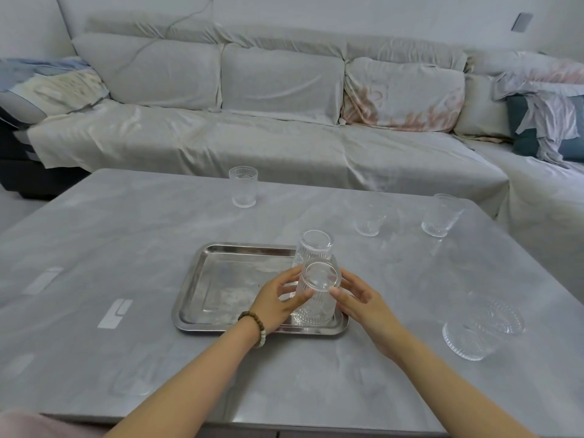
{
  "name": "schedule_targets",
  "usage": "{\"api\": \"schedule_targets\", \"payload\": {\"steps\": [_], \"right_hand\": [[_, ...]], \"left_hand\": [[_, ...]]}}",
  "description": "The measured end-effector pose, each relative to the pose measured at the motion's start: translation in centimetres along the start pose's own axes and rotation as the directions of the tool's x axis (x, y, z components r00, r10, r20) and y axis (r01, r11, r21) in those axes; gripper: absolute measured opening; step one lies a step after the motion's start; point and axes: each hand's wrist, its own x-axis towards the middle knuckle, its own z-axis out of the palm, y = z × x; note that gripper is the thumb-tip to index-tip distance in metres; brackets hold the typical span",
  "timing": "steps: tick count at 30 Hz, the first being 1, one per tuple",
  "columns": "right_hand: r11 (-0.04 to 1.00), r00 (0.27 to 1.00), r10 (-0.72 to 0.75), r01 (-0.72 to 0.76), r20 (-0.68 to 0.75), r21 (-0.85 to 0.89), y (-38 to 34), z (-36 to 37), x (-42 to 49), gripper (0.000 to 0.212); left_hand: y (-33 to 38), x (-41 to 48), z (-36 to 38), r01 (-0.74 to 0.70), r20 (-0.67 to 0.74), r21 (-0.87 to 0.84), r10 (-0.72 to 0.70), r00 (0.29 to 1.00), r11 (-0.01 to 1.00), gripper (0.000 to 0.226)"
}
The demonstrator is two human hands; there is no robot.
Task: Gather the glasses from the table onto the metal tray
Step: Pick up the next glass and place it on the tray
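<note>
Placing step. The left hand [278, 300] and right hand [358, 298] both hold the near glass [317, 295], fingers and thumbs curled round its ribbed sides; it appears set upside down at the near right corner of the tray [221, 279]. A second glass [314, 248], also upturned, stands just behind it. Next, as judged: let go and fetch from the table [94, 232] the far glass [243, 188], short glass [369, 222], right glass [441, 216] and tipped glass [477, 330]
</note>
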Motion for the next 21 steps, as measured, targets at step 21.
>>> {"api": "schedule_targets", "payload": {"steps": [21], "right_hand": [[1.0,0.998,0.017,-0.017,-0.067,0.004,-0.4,-0.3,0.4,0.047]], "left_hand": [[-0.1,0.9,-1.0,-0.001,-0.057,-0.016,0.0,0.998,1.0,0.047]]}}
